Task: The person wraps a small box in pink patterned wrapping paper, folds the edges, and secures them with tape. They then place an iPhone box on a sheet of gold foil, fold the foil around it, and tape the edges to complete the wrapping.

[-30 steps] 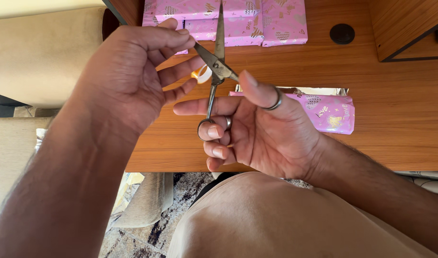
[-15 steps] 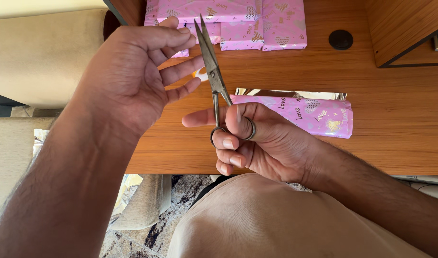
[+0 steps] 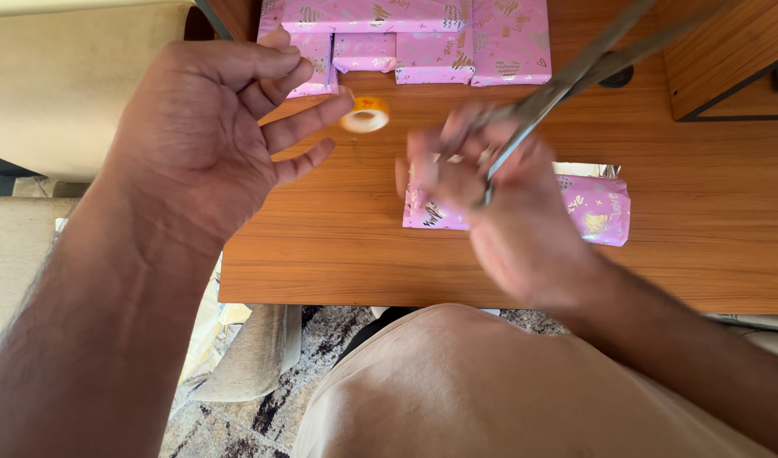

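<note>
Swung over to the right since half a second ago, the slim steel scissors point(image 3: 575, 76) now slant toward the upper right instead of pointing straight up, streaked with motion blur. They sit in the right hand point(image 3: 499, 203), whose fingers are curled around the handle loops; the blur hides how wide the blades stand. That hand has turned its back to the camera and hovers above a pink, glossy paper-wrapped parcel point(image 3: 596, 208) lying flat on the wood-grain tabletop point(image 3: 702, 254), silvery foil showing along its far edge. The left hand point(image 3: 211, 144) holds nothing, fingers spread and loosely bent, fingertips near a small orange-cored roll of clear tape point(image 3: 365, 114). Several flat pink wrapped packages point(image 3: 423, 38) lie side by side at the table's far edge.
</note>
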